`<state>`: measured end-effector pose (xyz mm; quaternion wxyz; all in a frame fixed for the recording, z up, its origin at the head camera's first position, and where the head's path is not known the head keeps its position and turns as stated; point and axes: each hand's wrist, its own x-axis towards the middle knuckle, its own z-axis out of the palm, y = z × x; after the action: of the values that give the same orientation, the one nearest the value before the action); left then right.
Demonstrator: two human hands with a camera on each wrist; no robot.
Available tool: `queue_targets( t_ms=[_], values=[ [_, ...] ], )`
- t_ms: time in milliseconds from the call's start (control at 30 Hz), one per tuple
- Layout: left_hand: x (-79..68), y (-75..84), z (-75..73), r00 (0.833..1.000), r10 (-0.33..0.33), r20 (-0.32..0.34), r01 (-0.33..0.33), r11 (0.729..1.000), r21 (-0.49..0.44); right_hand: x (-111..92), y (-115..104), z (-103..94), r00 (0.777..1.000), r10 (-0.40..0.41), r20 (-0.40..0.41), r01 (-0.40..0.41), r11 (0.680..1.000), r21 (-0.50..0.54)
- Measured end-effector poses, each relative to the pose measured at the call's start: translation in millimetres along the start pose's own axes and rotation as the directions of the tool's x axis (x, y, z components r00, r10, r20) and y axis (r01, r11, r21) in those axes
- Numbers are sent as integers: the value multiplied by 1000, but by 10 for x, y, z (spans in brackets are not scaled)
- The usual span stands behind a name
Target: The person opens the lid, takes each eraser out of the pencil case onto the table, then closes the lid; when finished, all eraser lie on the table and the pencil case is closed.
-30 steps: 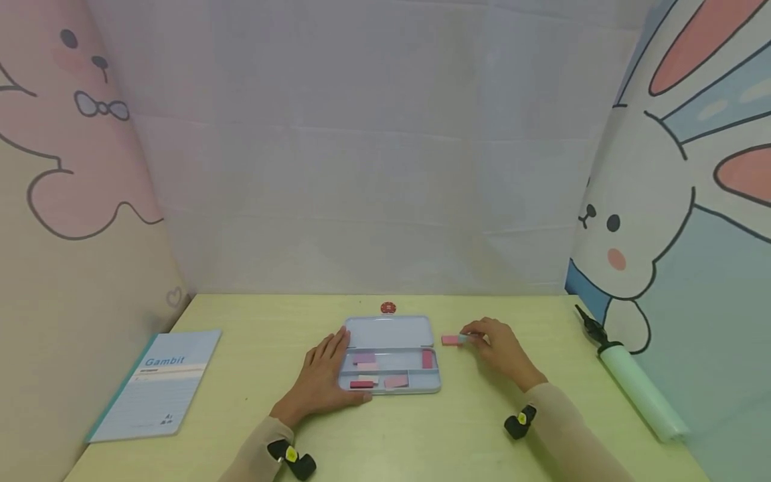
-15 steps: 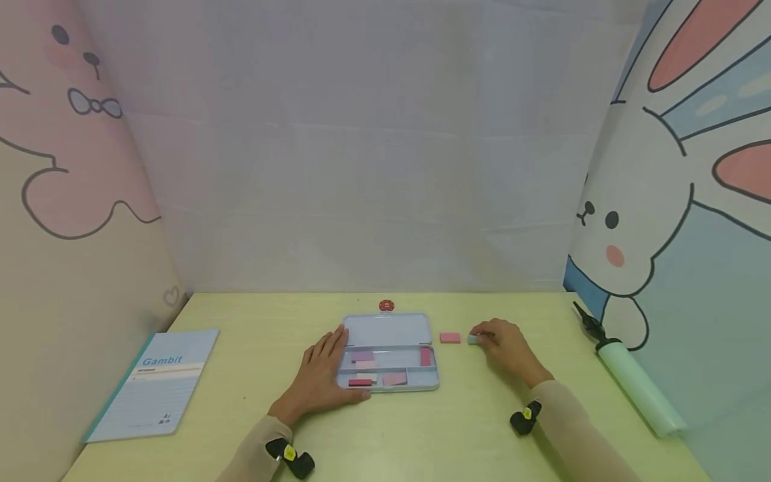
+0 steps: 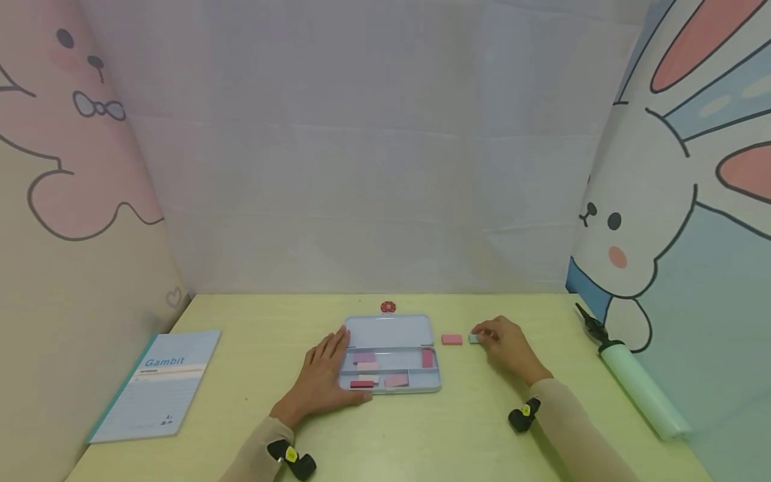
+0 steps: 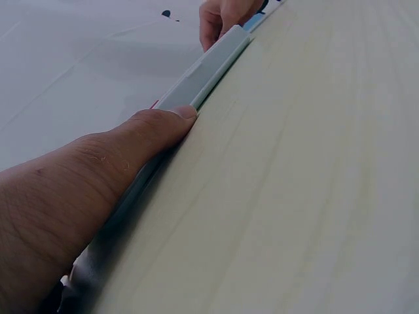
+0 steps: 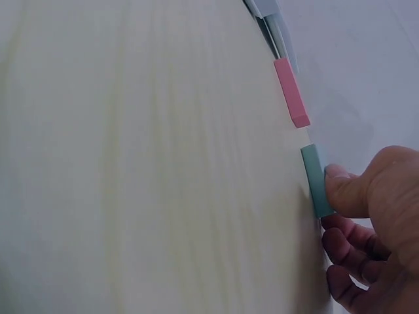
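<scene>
The pale blue pencil case [image 3: 424, 385] lies with its lid folded back, and several pink, purple, white and red eraser-like blocks sit in its compartments. My left hand [image 3: 325, 375] rests along its left side, fingers extended; in the left wrist view the thumb [image 4: 160, 127] presses on its front edge. To the right of the case, a pink eraser [image 3: 452, 339] lies on the table. My right hand [image 3: 508, 348] pinches a teal eraser [image 5: 315, 180] farther right, lined up with the pink one, and a small gap separates the two.
A red round chip [image 3: 388, 307] lies behind the case. At the left stands a notebook [image 3: 158, 388] flat on the table [image 3: 409, 442]. A pale green hand pump [image 3: 641, 388] with a black nozzle lies along the right edge. A white sheet hangs behind.
My right hand has shifted right with the teal eraser, away from the pink eraser, opening a gap between them. It has barely moved over the last half second. The left hand stays put.
</scene>
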<state>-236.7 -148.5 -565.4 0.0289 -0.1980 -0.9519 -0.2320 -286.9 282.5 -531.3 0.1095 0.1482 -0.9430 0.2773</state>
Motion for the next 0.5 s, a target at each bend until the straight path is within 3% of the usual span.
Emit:
queue_targets(
  t_ms=[500],
  values=[
    [11,-8,11,1000,-5,6,5,1000,4,-6,39,40,999,12,-38,-11,1000,22]
  ],
)
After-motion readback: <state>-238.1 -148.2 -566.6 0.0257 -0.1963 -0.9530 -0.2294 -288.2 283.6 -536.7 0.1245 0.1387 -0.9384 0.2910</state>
